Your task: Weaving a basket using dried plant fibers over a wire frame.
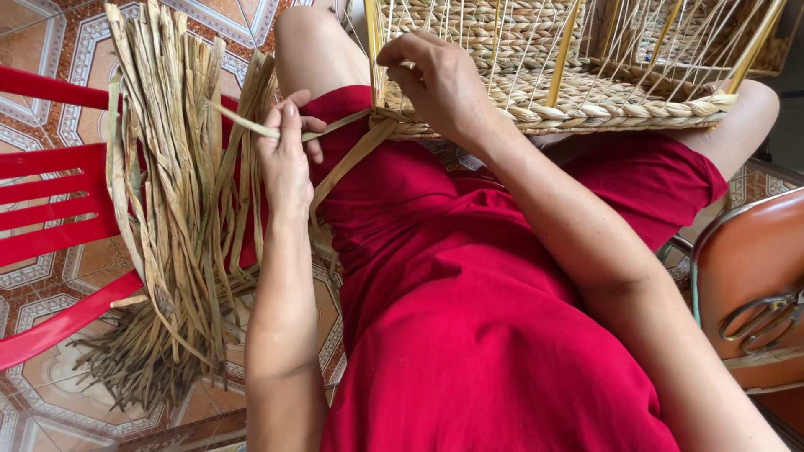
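Red cloth of my dress [469, 335] is filling the lower middle of the view, closest to me, with both forearms running up over it. Beyond my knees, a half-woven basket [578, 84] is sitting on my lap, its braided rim lying toward me and its upright stakes and thin strings rising off the top edge of the view. To my left, a big bundle of dried straw strips [167, 192] is draping over a red plastic chair [50, 192], its frayed ends hanging down to the patterned tile floor [42, 402]; only a narrow gap is staying open between the bundle and my left arm. At the right edge, an orange chair seat [745, 285] is crowding close to my right elbow, with a pair of scissors [766, 318] lying on it. My right hand [440, 84] is pressing against the basket's near corner, fingers curled shut at the weave there, though I cannot tell just what they are pinching. My left hand [286, 163] is clamping thumb and fingers on a single straw strand [335, 130], pulling it taut from the basket corner across my thigh.
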